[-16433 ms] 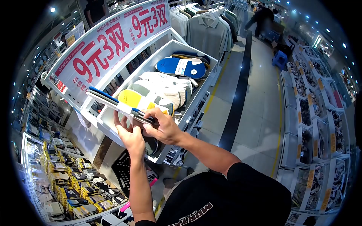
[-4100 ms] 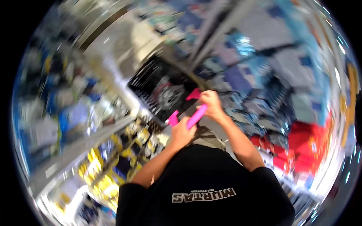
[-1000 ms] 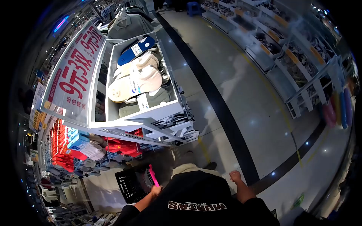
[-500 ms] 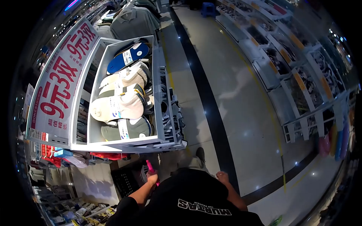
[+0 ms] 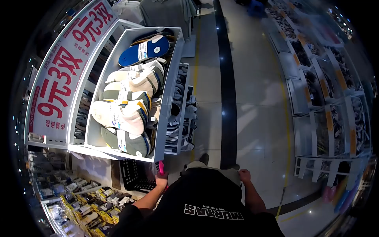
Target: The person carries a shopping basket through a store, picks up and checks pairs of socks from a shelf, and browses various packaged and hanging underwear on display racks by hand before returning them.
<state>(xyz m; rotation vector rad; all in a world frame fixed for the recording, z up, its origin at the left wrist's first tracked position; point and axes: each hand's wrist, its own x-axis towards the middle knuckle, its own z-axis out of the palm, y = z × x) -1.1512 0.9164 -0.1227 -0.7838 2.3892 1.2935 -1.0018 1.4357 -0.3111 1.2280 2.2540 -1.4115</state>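
My left hand (image 5: 161, 180) is closed around a pink handle (image 5: 161, 167), low by the front corner of a white display bin (image 5: 158, 148). A black slotted basket (image 5: 138, 176) sits on the floor beside that hand; whether the handle joins it is hidden. Banded low-cut socks fill the bin: blue socks (image 5: 144, 51) at the far end, beige socks (image 5: 118, 115) and dark green socks (image 5: 124, 141) nearer me. My right hand (image 5: 244, 175) hangs at my other side, fingers curled in, with nothing visible in it.
A sign with red print (image 5: 65, 79) leans along the bin's left. Racks of packaged socks (image 5: 89, 205) stand at lower left. White shelving (image 5: 327, 118) lines the right side of the tiled aisle (image 5: 256, 118), which has a dark stripe (image 5: 228, 91). A blue stool (image 5: 256, 7) stands far off.
My view has turned left, and the aisle and right shelving appear shifted. The bin looks closer, and more of the basket and lower-left racks shows. My left hand still grips the pink handle.
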